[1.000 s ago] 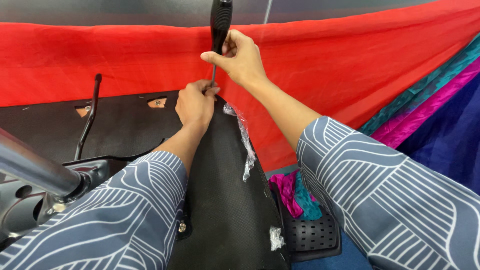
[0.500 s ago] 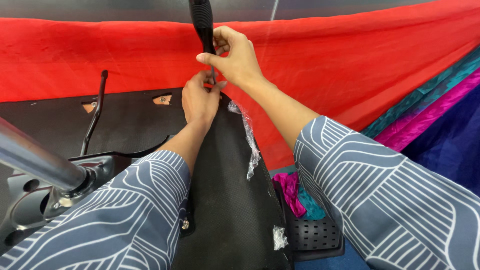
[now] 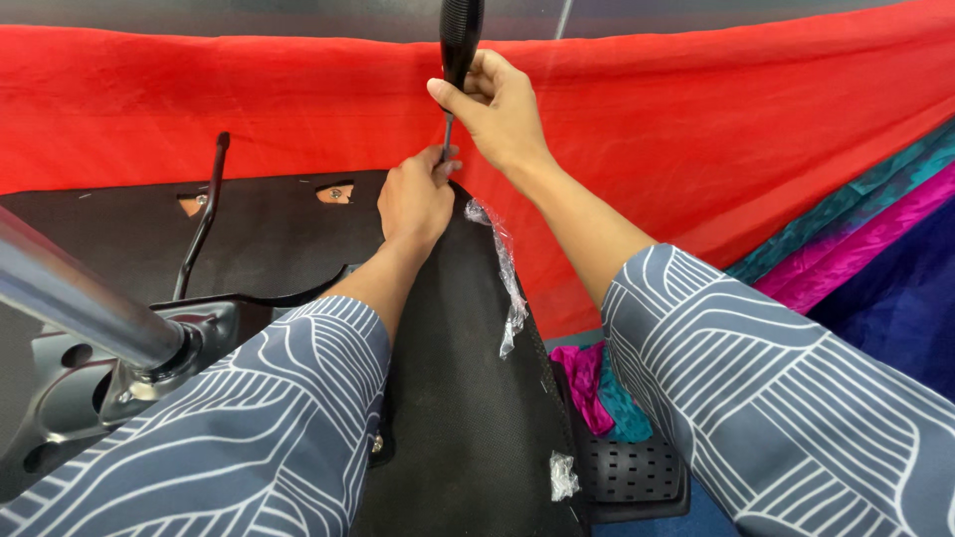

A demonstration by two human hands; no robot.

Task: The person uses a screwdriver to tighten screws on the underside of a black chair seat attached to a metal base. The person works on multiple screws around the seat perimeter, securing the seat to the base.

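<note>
Gripping screwdriver (image 3: 460, 40) upright, right hand (image 3: 497, 109), left hand (image 3: 416, 199) steadying tip

- At your far edge, a red cloth (image 3: 249, 99) hangs across.
- To your right lie teal and magenta fabrics (image 3: 856, 229).
- At your left, a metal tube (image 3: 80, 298) enters a grey bracket (image 3: 60, 398).

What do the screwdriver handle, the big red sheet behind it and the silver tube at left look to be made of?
Screwdriver handle: black, ribbed, probably plastic or rubber; right hand grips it. Red sheet: woven fabric, matte, soft folds and creases. Silver tube: metal, polished, with bright streak reflections.
</note>
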